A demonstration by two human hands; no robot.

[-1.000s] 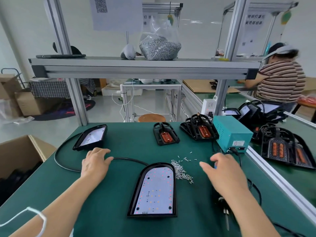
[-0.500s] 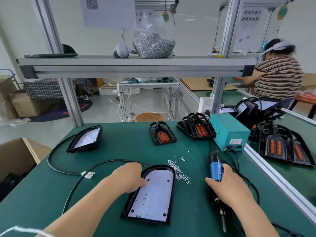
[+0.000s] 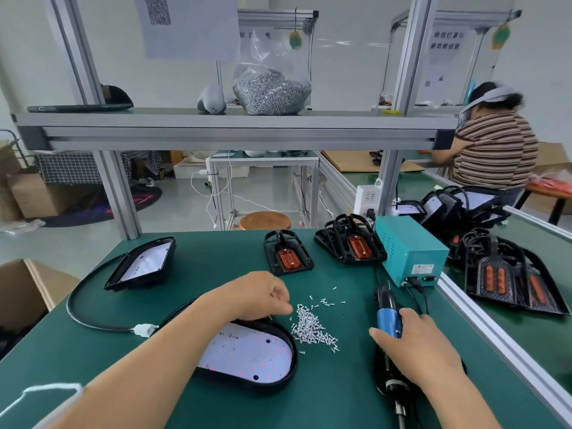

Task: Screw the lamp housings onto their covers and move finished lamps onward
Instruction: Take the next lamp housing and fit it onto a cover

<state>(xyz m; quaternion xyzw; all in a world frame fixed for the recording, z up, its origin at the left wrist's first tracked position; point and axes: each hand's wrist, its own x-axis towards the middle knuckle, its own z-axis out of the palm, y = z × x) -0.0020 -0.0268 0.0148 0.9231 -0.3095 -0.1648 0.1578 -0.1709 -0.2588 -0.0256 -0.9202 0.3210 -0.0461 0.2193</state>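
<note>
The lamp [image 3: 247, 351] lies on the green table [image 3: 216, 258] straight in front of the person, its white light board facing up inside the black rim. The left hand [image 3: 258, 296] is over the lamp's far edge, fingers curled at the near side of a loose pile of screws [image 3: 309, 328]. It may be pinching 1 screw, but I cannot tell from this angle. The pile sits just right of the lamp.

The right hand [image 3: 416, 346] grasps the blue screwdriver [image 3: 387, 315], fingers wrapped round its grip. The tool lies lengthwise along the right side of the table, near the teal power box [image 3: 408, 249].

A black cable [image 3: 93, 317] loops across the left of the table to a white plug [image 3: 142, 330] close to the lamp. A 2nd lamp [image 3: 140, 264] rests tilted near the far left corner. Toward the far edge, 1 black cover [image 3: 288, 257] with an orange insert lies alone, and a small stack of covers [image 3: 349, 243] sits just beside the box.

The shelf [image 3: 216, 125] above carries a clear bag of screws [image 3: 272, 91]. On the next bench to the right, more lamp parts [image 3: 510, 283] are piled, and a person in a striped shirt [image 3: 495, 147] sits facing away.
</note>
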